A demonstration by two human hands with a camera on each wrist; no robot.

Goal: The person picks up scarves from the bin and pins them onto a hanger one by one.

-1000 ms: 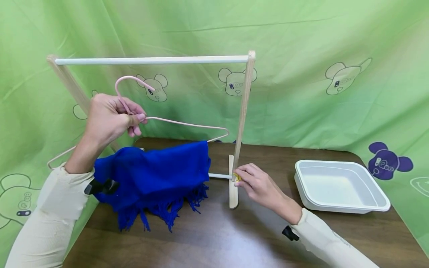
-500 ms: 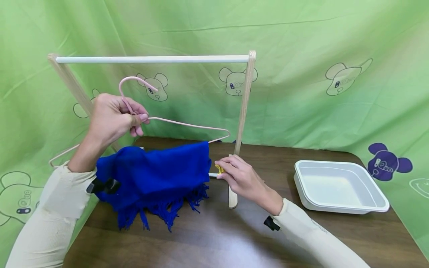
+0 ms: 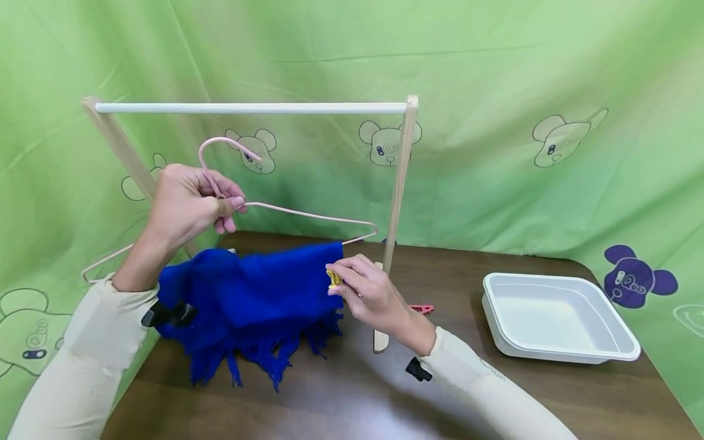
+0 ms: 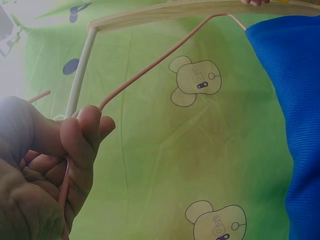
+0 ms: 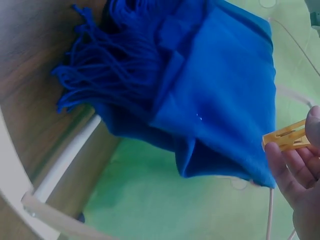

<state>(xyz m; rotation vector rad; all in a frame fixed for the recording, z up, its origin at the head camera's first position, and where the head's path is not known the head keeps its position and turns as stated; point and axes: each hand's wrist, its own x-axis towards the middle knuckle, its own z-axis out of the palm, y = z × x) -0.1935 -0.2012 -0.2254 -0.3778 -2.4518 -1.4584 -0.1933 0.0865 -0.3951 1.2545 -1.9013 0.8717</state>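
A pink wire hanger (image 3: 308, 214) is held up by my left hand (image 3: 189, 205), which pinches it just below the hook. Over its lower bar hangs a blue fringed scarf (image 3: 258, 287), folded, with the tassels dangling above the table. My right hand (image 3: 374, 299) pinches a yellow clothespin (image 3: 333, 279) at the scarf's right edge. In the right wrist view that clothespin (image 5: 286, 137) points at the upper fold of the scarf (image 5: 215, 110). The left wrist view shows fingers curled round the hanger wire (image 4: 160, 60).
A wooden rack with a white top rail (image 3: 253, 108) stands behind the hanger. Beyond my right wrist a red clothespin (image 3: 422, 309) lies on the brown table (image 3: 456, 391). At the right sits a white plastic tub (image 3: 561, 311). Green printed cloth (image 3: 484, 183) encloses the table.
My right hand has moved left with the yellow clothespin, from the rack's right post to the scarf's edge. The red clothespin has come into sight. My left hand keeps holding the hanger.
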